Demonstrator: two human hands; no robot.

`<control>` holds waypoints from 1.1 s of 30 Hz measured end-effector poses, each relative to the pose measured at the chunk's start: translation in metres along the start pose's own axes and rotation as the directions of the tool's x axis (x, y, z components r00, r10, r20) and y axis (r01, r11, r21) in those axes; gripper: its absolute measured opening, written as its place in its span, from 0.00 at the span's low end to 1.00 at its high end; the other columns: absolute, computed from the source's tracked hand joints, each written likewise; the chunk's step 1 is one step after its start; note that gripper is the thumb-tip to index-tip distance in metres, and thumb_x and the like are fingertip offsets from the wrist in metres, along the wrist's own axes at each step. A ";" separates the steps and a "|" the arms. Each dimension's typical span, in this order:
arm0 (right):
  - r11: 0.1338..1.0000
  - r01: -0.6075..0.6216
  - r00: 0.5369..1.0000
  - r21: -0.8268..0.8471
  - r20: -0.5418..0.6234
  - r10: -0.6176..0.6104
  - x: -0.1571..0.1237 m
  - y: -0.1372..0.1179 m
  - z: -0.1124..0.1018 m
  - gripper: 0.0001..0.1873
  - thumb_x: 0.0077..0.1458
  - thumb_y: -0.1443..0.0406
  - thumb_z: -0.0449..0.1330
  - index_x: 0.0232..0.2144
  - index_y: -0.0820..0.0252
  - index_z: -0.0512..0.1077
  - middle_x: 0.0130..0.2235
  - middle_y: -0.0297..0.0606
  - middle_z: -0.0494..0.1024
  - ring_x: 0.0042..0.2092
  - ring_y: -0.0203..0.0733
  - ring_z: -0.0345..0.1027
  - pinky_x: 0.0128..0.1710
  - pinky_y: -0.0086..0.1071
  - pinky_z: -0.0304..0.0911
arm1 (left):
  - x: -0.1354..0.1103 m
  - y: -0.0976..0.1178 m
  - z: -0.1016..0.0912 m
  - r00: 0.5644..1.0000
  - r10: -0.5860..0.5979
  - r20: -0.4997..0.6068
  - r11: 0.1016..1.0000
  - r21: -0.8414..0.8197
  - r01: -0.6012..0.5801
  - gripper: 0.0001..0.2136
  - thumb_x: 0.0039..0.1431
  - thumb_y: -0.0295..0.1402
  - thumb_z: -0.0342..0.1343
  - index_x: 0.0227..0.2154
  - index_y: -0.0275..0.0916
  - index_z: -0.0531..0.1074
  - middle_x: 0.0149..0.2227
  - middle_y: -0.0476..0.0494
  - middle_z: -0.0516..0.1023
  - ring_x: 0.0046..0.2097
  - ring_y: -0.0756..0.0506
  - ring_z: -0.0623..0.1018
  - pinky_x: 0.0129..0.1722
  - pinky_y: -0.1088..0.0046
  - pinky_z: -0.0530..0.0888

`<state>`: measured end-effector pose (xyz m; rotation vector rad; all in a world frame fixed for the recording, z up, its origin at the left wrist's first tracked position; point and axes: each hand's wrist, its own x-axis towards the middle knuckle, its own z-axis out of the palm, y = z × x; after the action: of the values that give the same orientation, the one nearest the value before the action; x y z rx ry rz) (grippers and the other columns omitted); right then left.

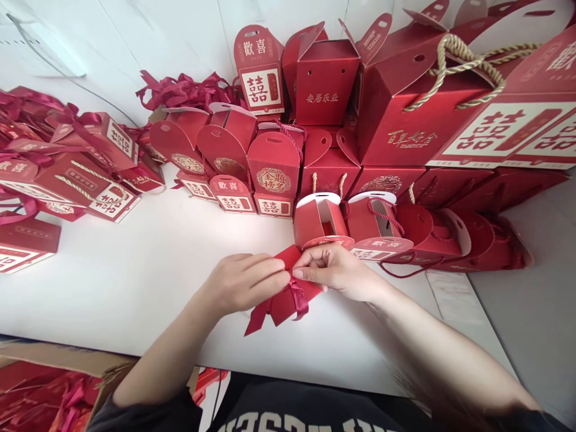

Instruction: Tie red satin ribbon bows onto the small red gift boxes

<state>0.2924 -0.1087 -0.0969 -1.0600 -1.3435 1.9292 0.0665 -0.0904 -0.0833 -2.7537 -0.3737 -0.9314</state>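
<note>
A small red gift box (282, 305) sits on the white table, with a dark-red satin ribbon (298, 300) tied round it. The ribbon's loop and tails hang over the side facing me. My left hand (249, 281) reaches in from the left, its fingers closed on the ribbon near the knot. From the right, my right hand (337, 270) pinches the ribbon between thumb and forefinger at the same spot. Fingers hide most of the knot and part of the box top.
Red gift boxes (274, 162) stand stacked along the wall, some with rope handles (468, 66). Loose ribbons (189, 93) lie heaped behind them. More ribboned boxes (99, 174) pile up at the left. Below the table edge, a cardboard carton (108, 373) holds red items.
</note>
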 end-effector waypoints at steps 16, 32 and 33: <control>0.985 -0.058 0.997 -0.160 -0.050 0.050 -0.003 -0.004 0.011 0.08 0.53 0.61 0.64 0.31 0.62 0.76 0.15 0.26 0.69 0.17 0.27 0.55 0.17 0.23 0.48 | -0.008 0.005 -0.008 0.998 0.004 0.067 0.999 0.051 -0.008 0.05 0.57 0.23 0.57 0.34 0.39 0.69 0.27 0.51 0.77 0.29 0.51 0.77 0.28 0.75 0.72; 0.818 -0.067 0.957 -0.571 -0.268 -0.108 -0.015 -0.011 0.019 0.07 0.44 0.73 0.57 0.22 0.58 0.64 0.17 0.25 0.68 0.18 0.30 0.59 0.19 0.25 0.54 | -0.040 0.020 -0.026 0.929 -0.287 0.235 0.937 -0.133 0.323 0.05 0.58 0.26 0.58 0.30 0.40 0.68 0.30 0.52 0.78 0.27 0.54 0.75 0.27 0.77 0.70; 0.784 -0.056 0.947 -0.619 -0.281 -0.154 -0.015 -0.009 0.020 0.07 0.44 0.73 0.57 0.22 0.58 0.63 0.17 0.25 0.68 0.18 0.30 0.59 0.20 0.25 0.54 | -0.040 0.020 -0.027 0.922 -0.294 0.252 0.931 -0.145 0.336 0.05 0.58 0.26 0.58 0.30 0.40 0.68 0.30 0.52 0.78 0.27 0.54 0.74 0.27 0.77 0.69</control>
<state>0.2834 -0.1275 -0.0804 -1.5434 -1.8381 1.1966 0.0265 -0.1233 -0.0894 -3.0402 -0.8342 -0.7498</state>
